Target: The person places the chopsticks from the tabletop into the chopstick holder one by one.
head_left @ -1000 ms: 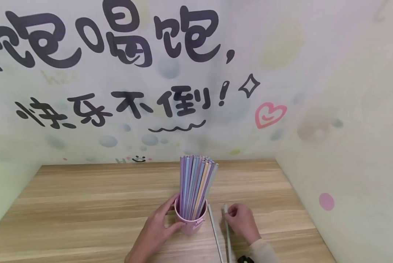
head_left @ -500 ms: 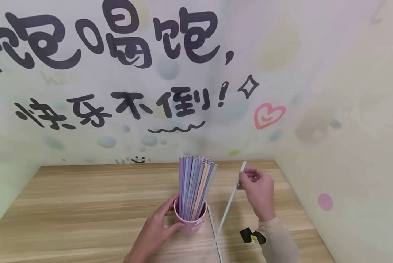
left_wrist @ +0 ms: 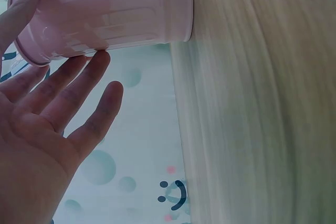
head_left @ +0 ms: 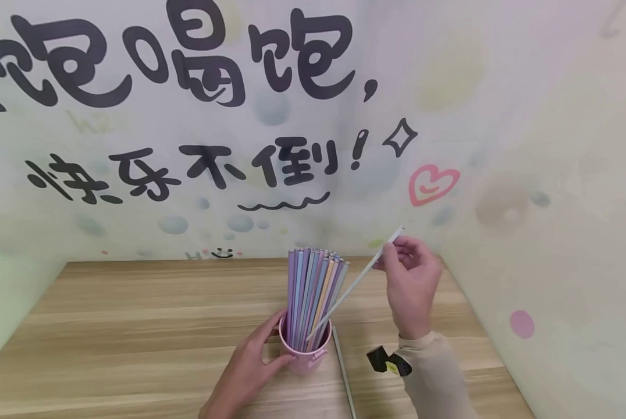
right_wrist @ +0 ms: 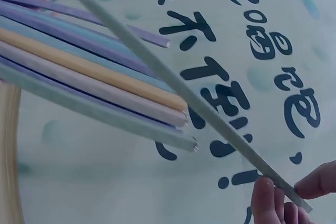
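Observation:
A pink bucket [head_left: 303,365] stands upright on the table, packed with long thin pastel sticks [head_left: 313,297] in purple, blue, orange and green. My left hand [head_left: 246,364] holds it from the left, thumb on the near side. In the left wrist view, fingertips of that hand [left_wrist: 52,114] meet the bucket's wall [left_wrist: 115,11]. Between right thumb and fingers I pinch a pale green stick [head_left: 360,277] near its upper end. It slants down left, its lower end overlapping the bucket's opening. In the right wrist view, the held stick [right_wrist: 197,102] crosses over the bundle.
Another pale stick [head_left: 342,372] lies on the wooden table [head_left: 150,337], right of the bucket. Behind is a white wall [head_left: 292,227] with black writing, and a second wall [head_left: 569,233] closes the right side. A black device [head_left: 388,361] sits at my right wrist.
My right hand has raised the pale stick from the table, up and to the right. The stick's lower end has swung left over the bucket. My left hand stays at the bucket.

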`<control>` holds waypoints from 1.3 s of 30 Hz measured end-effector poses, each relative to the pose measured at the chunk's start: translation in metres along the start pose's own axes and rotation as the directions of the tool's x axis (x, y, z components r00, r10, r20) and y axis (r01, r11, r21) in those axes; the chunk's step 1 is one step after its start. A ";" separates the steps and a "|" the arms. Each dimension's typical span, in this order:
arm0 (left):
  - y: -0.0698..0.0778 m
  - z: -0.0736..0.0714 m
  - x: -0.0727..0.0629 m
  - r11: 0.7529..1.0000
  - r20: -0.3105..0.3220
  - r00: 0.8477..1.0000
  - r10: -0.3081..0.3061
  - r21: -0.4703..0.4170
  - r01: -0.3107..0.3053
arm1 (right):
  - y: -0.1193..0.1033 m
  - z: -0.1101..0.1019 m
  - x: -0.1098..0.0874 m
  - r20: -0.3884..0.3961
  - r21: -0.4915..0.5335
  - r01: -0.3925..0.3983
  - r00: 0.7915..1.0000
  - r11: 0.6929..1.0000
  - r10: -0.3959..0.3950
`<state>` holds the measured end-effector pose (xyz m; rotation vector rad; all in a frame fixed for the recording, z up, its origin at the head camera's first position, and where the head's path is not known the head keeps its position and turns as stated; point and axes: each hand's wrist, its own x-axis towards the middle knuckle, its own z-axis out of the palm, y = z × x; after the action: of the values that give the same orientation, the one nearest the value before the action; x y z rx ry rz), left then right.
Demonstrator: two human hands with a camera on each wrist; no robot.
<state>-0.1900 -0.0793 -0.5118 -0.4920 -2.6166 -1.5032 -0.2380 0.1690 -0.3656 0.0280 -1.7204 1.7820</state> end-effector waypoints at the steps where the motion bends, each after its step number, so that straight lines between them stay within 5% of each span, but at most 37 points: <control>1: 0.000 0.000 0.000 1.000 0.006 1.000 -0.007 -0.007 0.007 | 0.001 0.002 -0.002 0.017 -0.023 0.018 1.000 1.000 -0.018; 18: 0.001 0.000 -0.002 1.000 0.011 1.000 0.000 -0.019 0.000 | 0.046 0.022 -0.048 0.209 -0.307 0.250 0.959 0.918 -0.191; 24: 0.000 0.001 0.000 1.000 0.002 1.000 0.012 -0.010 -0.012 | 0.061 0.023 -0.059 0.211 -0.367 0.279 0.954 0.887 -0.213; 39: 0.001 0.000 -0.001 1.000 0.003 1.000 0.011 0.005 -0.011 | 0.076 0.003 -0.066 0.186 -0.320 0.142 0.979 0.937 -0.085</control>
<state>-0.1887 -0.0791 -0.5108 -0.5071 -2.6148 -1.4934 -0.2221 0.1433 -0.4613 0.1363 -2.0782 1.4206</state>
